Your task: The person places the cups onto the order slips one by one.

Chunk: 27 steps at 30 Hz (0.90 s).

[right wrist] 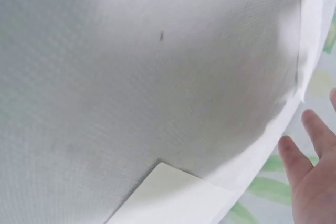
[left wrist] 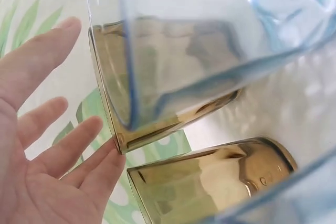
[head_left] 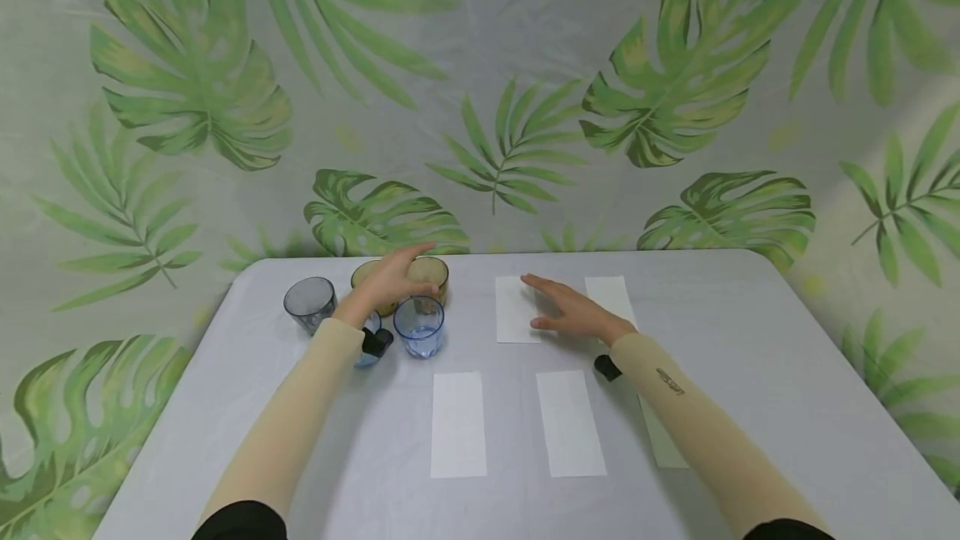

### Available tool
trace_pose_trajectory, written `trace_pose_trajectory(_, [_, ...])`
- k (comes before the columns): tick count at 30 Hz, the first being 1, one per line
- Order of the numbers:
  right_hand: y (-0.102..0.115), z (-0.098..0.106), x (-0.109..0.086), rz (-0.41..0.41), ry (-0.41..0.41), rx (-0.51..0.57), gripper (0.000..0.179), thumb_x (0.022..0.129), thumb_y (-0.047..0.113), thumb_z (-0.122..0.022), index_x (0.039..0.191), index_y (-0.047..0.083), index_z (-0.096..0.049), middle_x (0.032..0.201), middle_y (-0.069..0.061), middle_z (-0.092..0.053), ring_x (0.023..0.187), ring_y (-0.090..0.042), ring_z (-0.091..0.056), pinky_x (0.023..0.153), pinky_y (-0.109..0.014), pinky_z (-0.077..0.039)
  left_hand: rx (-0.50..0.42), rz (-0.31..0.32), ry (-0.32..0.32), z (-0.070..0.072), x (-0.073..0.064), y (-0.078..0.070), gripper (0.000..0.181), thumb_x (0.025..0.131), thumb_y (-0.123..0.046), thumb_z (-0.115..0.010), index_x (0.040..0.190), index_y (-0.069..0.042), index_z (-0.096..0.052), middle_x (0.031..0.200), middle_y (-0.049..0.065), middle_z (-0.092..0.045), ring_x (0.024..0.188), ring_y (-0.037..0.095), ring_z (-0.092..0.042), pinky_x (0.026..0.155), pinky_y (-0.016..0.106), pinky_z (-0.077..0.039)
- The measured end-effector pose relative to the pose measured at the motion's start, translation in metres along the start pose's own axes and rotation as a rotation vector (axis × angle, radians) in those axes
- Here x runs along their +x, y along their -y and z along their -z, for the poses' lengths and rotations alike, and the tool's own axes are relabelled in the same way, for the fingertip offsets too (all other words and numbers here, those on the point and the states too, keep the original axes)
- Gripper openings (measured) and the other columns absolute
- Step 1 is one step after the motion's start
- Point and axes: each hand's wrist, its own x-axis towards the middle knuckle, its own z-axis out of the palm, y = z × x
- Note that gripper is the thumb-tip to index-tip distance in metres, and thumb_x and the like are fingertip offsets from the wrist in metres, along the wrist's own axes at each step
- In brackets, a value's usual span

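Two amber glasses [head_left: 432, 270] | just beside left grip [head_left: 386, 282] | contact unclear

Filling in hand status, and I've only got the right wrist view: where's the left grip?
Observer: Head view puts the left grip among the drinking glasses, by the two amber glasses.

Operator: Holding one?

Observer: No. In the left wrist view its fingers are spread, curled round nothing; whether a fingertip touches amber glass, I can't tell.

Operator: I see one card near the bottom of my view. How many overall?

Observer: Head view shows five cards, two in the far row, three in the near one, the rightmost near one partly hidden by the right sleeve.
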Motion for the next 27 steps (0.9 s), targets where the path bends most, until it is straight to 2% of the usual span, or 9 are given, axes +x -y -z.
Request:
trace_pose_trajectory(10, [-0.008,-0.003,0.004,-0.033,0.026,-0.023,0.076,0.092,0.028,-0.066,0.15,0.0,-0.025,0.154,-0.021,-0.021,0.14,-0.04,-0.018,0.113,-0.055,-0.016,0.026,-0.01,0.057,0.0,0.007,0.002,0.077,0.084,-0.019,-0.076,0.147,-0.002,-0.036,0.147,0.02,-0.037,0.135,0.038,-0.031,0.109,0.052,-0.03])
trace_pose_trajectory(19, [-0.009,-0.003,0.005,-0.036,0.033,-0.043,0.077,0.091,0.028,-0.067,0.148,-0.004,-0.027,0.153,-0.023,-0.021,0.139,-0.041,-0.02,0.113,-0.053,-0.016,0.009,0.025,0.091,0.002,0.011,0.002,0.078,0.084,-0.022,-0.076,0.148,-0.006,-0.035,0.147,0.019,-0.037,0.132,0.041,-0.035,0.105,0.056,-0.033])
trace_pose_trajectory(27, [-0.005,-0.004,0.006,-0.085,0.065,-0.125,0.075,0.09,0.033,-0.067,0.147,-0.002,-0.032,0.152,-0.021,-0.027,0.139,-0.041,-0.021,0.113,-0.053,-0.018,-0.003,0.032,0.103,0.002,0.011,0.001,0.075,0.085,-0.021,-0.075,0.147,-0.006,-0.036,0.146,0.018,-0.039,0.129,0.041,-0.039,0.101,0.055,-0.038])
